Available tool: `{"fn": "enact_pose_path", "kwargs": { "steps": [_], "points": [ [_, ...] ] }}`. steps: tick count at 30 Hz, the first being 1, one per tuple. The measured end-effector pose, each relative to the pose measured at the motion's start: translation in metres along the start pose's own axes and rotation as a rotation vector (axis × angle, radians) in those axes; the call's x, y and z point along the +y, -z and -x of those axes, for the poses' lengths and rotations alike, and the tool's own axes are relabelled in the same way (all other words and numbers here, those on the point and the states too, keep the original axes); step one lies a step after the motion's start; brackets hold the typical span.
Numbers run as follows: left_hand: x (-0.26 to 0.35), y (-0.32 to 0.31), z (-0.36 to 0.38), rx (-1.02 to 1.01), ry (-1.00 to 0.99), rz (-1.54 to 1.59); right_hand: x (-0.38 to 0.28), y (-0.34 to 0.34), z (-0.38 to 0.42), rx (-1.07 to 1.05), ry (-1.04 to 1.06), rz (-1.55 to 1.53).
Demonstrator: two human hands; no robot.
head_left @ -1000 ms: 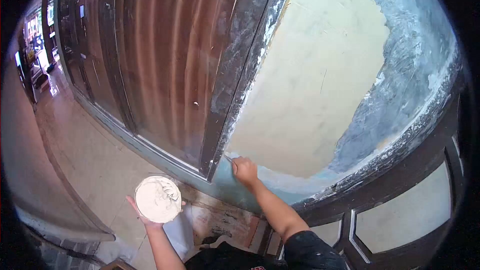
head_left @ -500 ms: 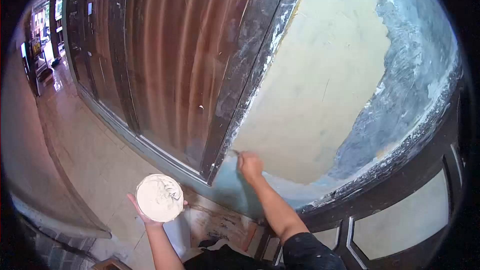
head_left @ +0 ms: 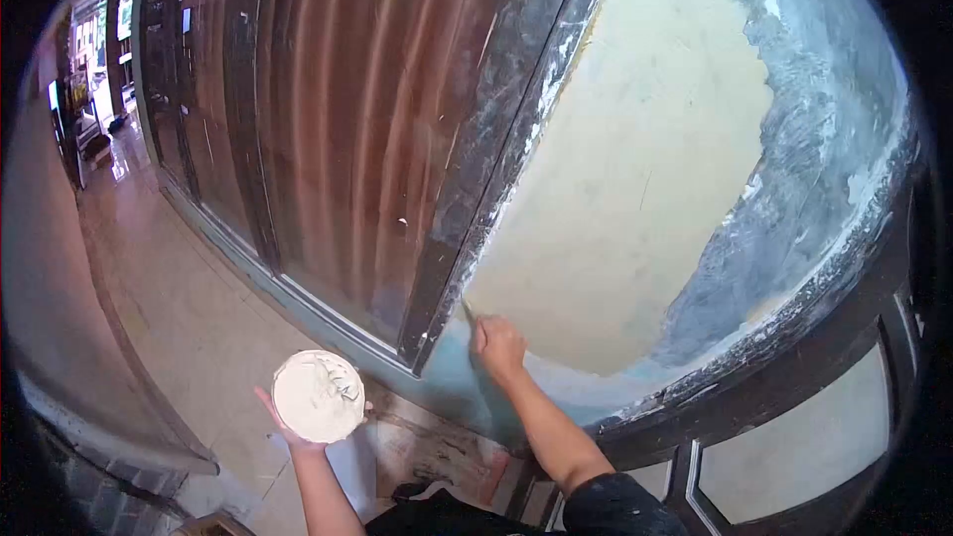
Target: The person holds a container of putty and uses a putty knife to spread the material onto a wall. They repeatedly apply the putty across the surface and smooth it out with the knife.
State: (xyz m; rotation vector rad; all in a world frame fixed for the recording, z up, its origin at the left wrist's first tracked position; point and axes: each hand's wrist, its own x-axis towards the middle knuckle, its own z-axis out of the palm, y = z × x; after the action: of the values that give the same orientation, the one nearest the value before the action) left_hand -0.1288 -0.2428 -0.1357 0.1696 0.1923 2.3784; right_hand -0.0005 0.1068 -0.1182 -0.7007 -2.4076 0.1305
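Observation:
My left hand (head_left: 281, 424) supports a round tub of creamy white putty (head_left: 318, 399) from below, its fingers around the side. The putty's surface is smeared and has a hollow on its right. My right hand (head_left: 498, 345) is closed around a small putty knife (head_left: 469, 311), mostly hidden by the fist. The knife's thin blade meets the wall at the lower left corner of a cream-coloured filled patch (head_left: 625, 179), beside the dark door frame (head_left: 437, 303).
Left of the patch stands a glazed door with a brown curtain (head_left: 347, 119) behind it. Bare grey-blue plaster (head_left: 784, 159) borders the patch on the right. Dark panelled woodwork (head_left: 794, 437) curves along the lower right. A tiled floor (head_left: 169, 308) runs back on the left.
My right hand has turned slightly, and the knife blade now points more steeply up against the wall. The tub stays nearly in place; the whole view has shifted a little.

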Motion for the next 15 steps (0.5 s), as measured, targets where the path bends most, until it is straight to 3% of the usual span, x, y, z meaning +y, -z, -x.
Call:
{"fn": "enact_pose_path", "kwargs": {
  "steps": [1, 2, 4, 5, 6, 9, 10, 11, 15],
  "points": [
    [0.0, -0.004, -0.001, -0.101, 0.021, -0.134, 0.003, -0.012, 0.01, -0.005, 0.016, 0.007],
    [-0.007, -0.01, -0.001, 0.003, -0.023, 0.086, 0.007, -0.024, 0.016, -0.004, 0.02, 0.005],
    [-0.007, -0.016, -0.004, 0.01, -0.018, -0.009, 0.012, -0.038, 0.019, -0.248, 0.036, 0.162],
    [-0.006, -0.019, -0.005, 0.007, -0.021, -0.011, 0.022, -0.04, 0.015, -0.264, 0.054, 0.117],
    [-0.006, -0.021, -0.006, -0.028, -0.024, -0.017, 0.025, -0.038, 0.007, -0.26, 0.056, 0.115],
    [-0.006, -0.019, -0.005, -0.108, -0.022, -0.088, 0.022, -0.015, -0.015, 0.026, 0.098, -0.013],
    [-0.007, -0.02, -0.006, -0.125, -0.016, -0.075, 0.016, -0.004, -0.011, 0.025, 0.097, -0.012],
    [-0.007, -0.009, -0.004, -0.05, -0.003, 0.22, 0.008, 0.006, -0.008, 0.027, 0.074, -0.021],
    [-0.009, -0.02, -0.007, -0.052, -0.019, -0.022, 0.025, -0.037, 0.023, -0.092, 0.102, 0.005]
  ]
}}
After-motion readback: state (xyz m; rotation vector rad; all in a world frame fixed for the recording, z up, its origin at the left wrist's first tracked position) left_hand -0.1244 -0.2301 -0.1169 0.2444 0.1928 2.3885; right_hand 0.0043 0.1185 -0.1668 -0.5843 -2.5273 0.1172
